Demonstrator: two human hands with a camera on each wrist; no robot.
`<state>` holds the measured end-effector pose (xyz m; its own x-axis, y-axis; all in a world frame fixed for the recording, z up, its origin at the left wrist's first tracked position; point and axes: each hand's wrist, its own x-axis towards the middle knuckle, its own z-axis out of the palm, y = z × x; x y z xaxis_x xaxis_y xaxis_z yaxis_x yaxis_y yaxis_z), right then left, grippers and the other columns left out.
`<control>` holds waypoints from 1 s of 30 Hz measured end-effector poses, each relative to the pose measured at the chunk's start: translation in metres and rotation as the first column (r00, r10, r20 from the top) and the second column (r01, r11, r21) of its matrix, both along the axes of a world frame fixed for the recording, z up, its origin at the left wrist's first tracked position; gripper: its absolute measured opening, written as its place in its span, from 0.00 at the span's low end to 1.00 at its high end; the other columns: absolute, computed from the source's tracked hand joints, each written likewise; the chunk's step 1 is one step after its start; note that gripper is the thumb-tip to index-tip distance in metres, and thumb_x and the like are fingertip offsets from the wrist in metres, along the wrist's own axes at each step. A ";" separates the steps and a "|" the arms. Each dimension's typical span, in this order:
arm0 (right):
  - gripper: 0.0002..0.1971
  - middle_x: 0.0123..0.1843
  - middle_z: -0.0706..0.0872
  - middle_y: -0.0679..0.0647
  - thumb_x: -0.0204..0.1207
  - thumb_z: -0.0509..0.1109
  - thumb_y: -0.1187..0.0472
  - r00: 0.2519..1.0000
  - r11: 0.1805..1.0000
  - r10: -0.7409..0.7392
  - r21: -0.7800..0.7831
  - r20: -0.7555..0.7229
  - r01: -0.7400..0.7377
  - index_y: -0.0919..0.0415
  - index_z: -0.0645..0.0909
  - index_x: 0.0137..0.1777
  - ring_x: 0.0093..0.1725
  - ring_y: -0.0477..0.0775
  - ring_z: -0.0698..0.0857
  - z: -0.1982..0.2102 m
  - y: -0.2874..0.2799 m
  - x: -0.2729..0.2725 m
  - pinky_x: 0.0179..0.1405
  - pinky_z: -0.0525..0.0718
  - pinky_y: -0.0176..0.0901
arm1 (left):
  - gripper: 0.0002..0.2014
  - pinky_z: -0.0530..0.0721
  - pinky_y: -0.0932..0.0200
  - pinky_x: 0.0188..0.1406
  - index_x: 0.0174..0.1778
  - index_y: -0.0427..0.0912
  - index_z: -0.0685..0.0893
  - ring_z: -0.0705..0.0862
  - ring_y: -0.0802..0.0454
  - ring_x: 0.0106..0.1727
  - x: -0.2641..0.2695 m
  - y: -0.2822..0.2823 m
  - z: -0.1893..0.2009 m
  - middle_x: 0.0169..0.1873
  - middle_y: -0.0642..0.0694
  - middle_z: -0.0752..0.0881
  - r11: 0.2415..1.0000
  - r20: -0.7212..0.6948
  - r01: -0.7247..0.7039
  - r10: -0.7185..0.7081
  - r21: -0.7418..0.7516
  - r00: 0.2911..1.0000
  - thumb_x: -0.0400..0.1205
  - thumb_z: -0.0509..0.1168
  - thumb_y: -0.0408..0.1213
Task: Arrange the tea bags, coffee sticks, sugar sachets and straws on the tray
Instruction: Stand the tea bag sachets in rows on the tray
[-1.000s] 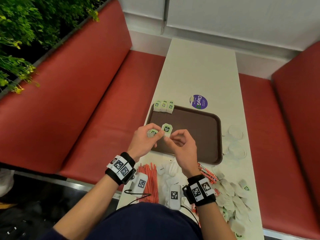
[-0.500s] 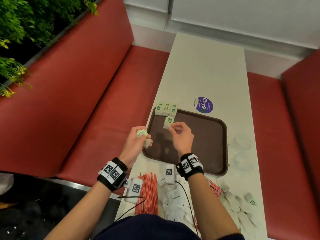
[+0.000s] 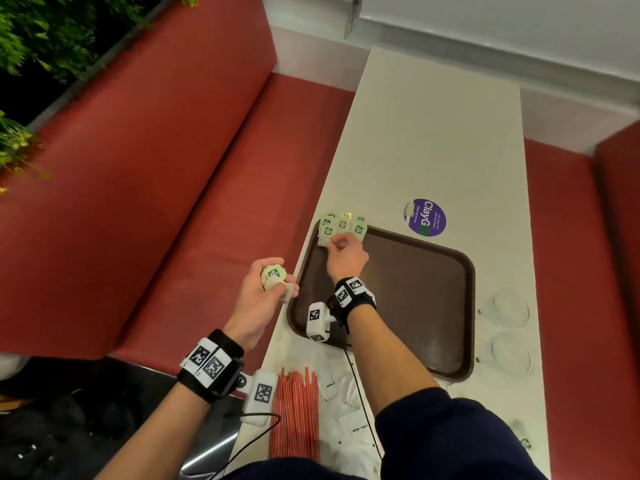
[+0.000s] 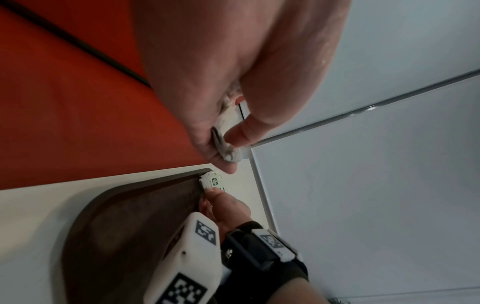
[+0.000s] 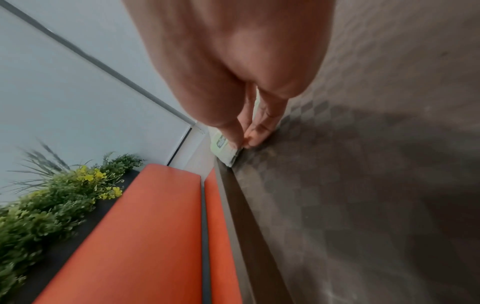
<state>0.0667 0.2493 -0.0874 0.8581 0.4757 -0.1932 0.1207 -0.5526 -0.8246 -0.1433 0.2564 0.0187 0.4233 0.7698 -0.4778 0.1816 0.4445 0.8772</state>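
Observation:
A brown tray [image 3: 415,289] lies on the white table [image 3: 433,133]. Several green-labelled tea bags [image 3: 343,223] lean in a row against its far left rim. My right hand [image 3: 341,252] reaches to that corner, thumb and fingers pinching one tea bag [image 5: 224,149] down against the rim. My left hand [image 3: 266,289] hovers off the tray's left edge, gripping a few tea bags [image 3: 273,275], seen crumpled between thumb and fingers [image 4: 226,144]. Red straws [image 3: 296,414] and white sugar sachets [image 3: 349,420] lie near the table's front edge.
Two clear plastic lids [image 3: 510,327] lie right of the tray. A purple round sticker [image 3: 424,218] sits beyond it. Red bench seats [image 3: 207,202] flank the table on both sides. Green plants [image 3: 41,36] stand at the far left.
My right hand carried one tea bag from near my left hand forward to the tray's far left corner, beside the row. My left hand drew back to the left with its bags.

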 end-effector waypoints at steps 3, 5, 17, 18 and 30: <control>0.04 0.46 0.93 0.50 0.83 0.79 0.69 1.000 1.000 -0.008 0.003 0.009 0.008 0.59 0.90 0.51 0.47 0.50 0.92 -0.005 0.009 0.000 0.56 0.86 0.35 | 0.26 0.93 0.54 0.57 0.73 0.42 0.80 0.94 0.45 0.49 0.002 0.004 -0.002 0.56 0.35 0.89 1.000 0.006 -0.018 0.018 -0.012 1.000 0.84 0.61 0.12; 0.04 0.47 0.94 0.52 0.83 0.79 0.69 1.000 1.000 -0.001 -0.017 0.011 0.001 0.59 0.91 0.51 0.48 0.52 0.93 -0.009 0.013 -0.001 0.55 0.85 0.37 | 0.26 0.94 0.54 0.56 0.73 0.41 0.80 0.94 0.46 0.49 0.003 0.006 -0.003 0.55 0.35 0.89 1.000 0.013 -0.023 0.023 -0.020 1.000 0.84 0.61 0.12; 0.06 0.56 0.91 0.56 0.85 0.78 0.63 0.988 0.988 0.111 -0.118 0.102 -0.099 0.55 0.93 0.58 0.54 0.56 0.93 -0.020 0.015 0.000 0.62 0.90 0.50 | 0.25 0.89 0.33 0.69 0.75 0.43 0.79 0.95 0.36 0.59 0.007 0.011 -0.003 0.58 0.30 0.91 0.999 0.079 -0.011 0.015 -0.047 0.997 0.86 0.66 0.15; 0.07 0.58 0.91 0.56 0.86 0.77 0.62 0.987 0.989 0.113 -0.110 0.112 -0.101 0.54 0.93 0.60 0.55 0.56 0.92 -0.016 0.013 0.000 0.63 0.90 0.50 | 0.25 0.89 0.32 0.69 0.75 0.43 0.79 0.95 0.36 0.59 0.007 0.011 -0.001 0.58 0.30 0.91 0.999 0.086 -0.008 0.012 -0.048 0.996 0.86 0.66 0.15; 0.15 0.51 0.96 0.58 0.85 0.80 0.47 0.839 0.922 0.296 0.365 -0.457 -0.126 0.56 0.86 0.61 0.50 0.58 0.96 0.104 -0.083 -0.071 0.54 0.95 0.53 | 0.18 0.91 0.35 0.67 0.70 0.43 0.83 0.92 0.36 0.65 0.013 0.002 0.015 0.60 0.36 0.92 0.999 0.184 -0.015 0.008 0.040 0.983 0.87 0.71 0.21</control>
